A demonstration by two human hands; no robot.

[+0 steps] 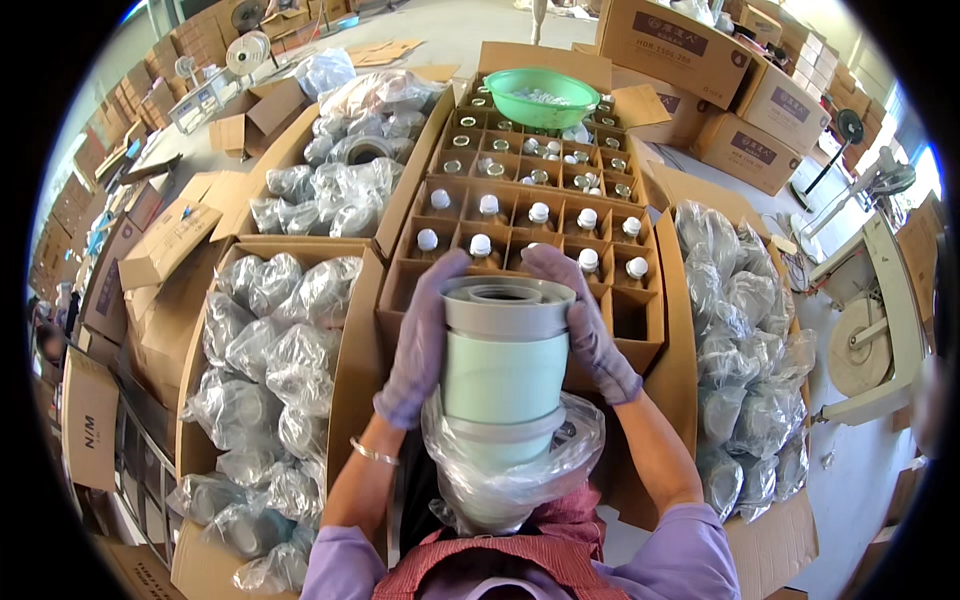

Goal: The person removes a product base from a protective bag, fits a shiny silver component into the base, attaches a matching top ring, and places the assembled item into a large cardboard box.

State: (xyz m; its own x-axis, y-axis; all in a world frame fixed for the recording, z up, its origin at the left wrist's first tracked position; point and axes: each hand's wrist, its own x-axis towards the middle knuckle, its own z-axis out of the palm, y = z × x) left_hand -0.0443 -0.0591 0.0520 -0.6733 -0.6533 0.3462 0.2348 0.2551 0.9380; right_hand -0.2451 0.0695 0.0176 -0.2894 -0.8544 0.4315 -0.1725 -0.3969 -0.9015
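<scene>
Between my gloved left hand (426,337) and my gloved right hand (592,326) is a pale green cylindrical container with a grey rim (506,367), its opening at the top. Both palms press against its sides near the rim. A clear plastic bag (487,480) is bunched around its lower part, close to my red apron. Just beyond my hands, white-capped bottles (480,245) stand in a divided cardboard box (652,319). Farther back, open-necked bottles (495,169) stand in another divided box, with a green plastic basin (541,112) of small pale pieces on top.
Open cartons of plastic-wrapped items (300,360) stand to the left, and more wrapped items (739,345) fill a carton at right. Closed cardboard boxes (675,52) are stacked back right. A machine frame with a round disc (862,345) stands far right.
</scene>
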